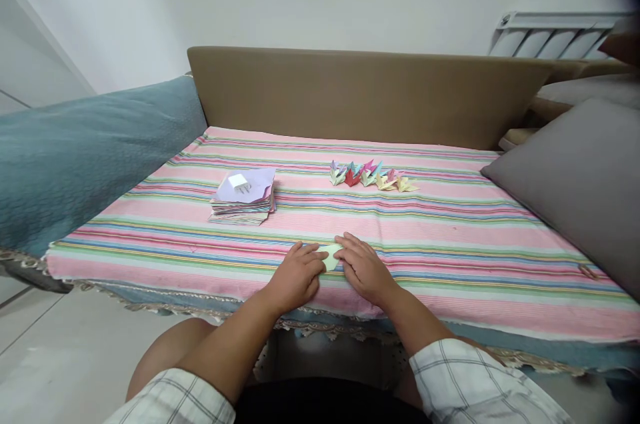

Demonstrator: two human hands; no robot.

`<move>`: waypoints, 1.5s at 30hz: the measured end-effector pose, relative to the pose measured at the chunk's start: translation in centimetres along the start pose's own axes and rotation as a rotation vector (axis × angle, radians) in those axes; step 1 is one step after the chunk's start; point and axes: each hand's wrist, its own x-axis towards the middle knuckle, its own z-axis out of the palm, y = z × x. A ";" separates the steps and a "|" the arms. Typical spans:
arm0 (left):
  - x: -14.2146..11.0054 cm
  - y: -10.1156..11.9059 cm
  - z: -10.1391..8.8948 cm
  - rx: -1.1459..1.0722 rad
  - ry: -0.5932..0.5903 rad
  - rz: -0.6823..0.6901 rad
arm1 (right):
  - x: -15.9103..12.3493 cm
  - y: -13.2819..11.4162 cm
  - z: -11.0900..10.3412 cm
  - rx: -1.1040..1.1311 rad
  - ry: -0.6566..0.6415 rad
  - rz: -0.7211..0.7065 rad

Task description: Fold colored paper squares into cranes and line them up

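A small pale green folded paper [331, 257] lies on the striped cloth in front of me, its middle showing between my hands. At its left end, my left hand [299, 275] is closed on the paper, fingertips on top. My right hand [364, 269] holds the opposite end with bent fingers. Parts of the paper are hidden beneath the fingers of both hands. Farther back stand several folded paper cranes [370, 175] in red, pink, yellow, blue and pale green.
To the left is a stack of paper sheets [243, 211], topped by a lilac sheet and a white plug adapter [239, 183]. The striped cloth [450, 231] covers a sofa seat with a brown backrest [350, 94]. A grey cushion [585, 177] leans at the right, a blue armrest [100, 144] at the left.
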 end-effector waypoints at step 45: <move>1.0 -1.0 0.0 -0.062 0.096 -0.113 | 1.1 -0.3 0.9 0.080 -0.051 0.063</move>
